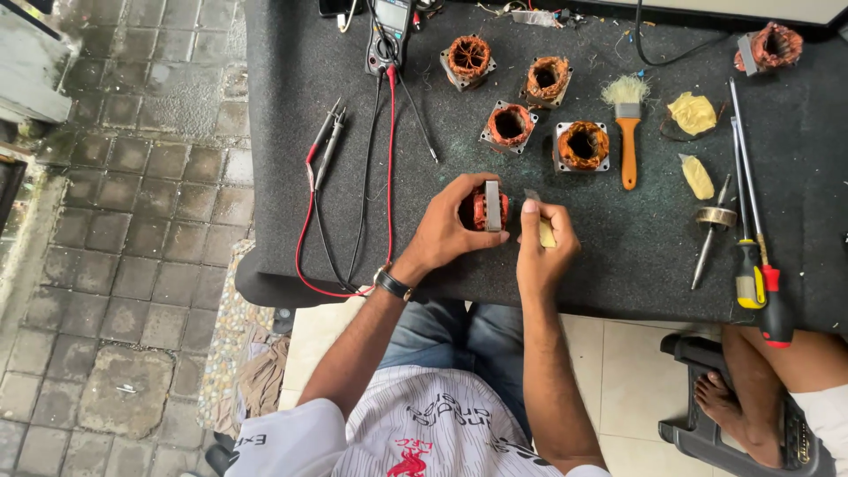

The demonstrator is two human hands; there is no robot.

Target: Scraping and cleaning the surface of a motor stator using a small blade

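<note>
Stator (484, 210) gripped in left hand (449, 231), right hand (541, 247) just beside, pinching yellow-handled blade (541, 223)

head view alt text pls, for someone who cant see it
Seen from above, a person's left hand holds a small copper-wound motor stator over a dark mat-covered table, while the right hand holds a thin blade with a yellowish handle beside it. Four more stators, a brush, screwdrivers and a multimeter lie around.

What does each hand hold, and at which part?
The left hand grips a copper-wound stator around its sides. The right hand pinches a small blade by its yellowish handle end.
</note>
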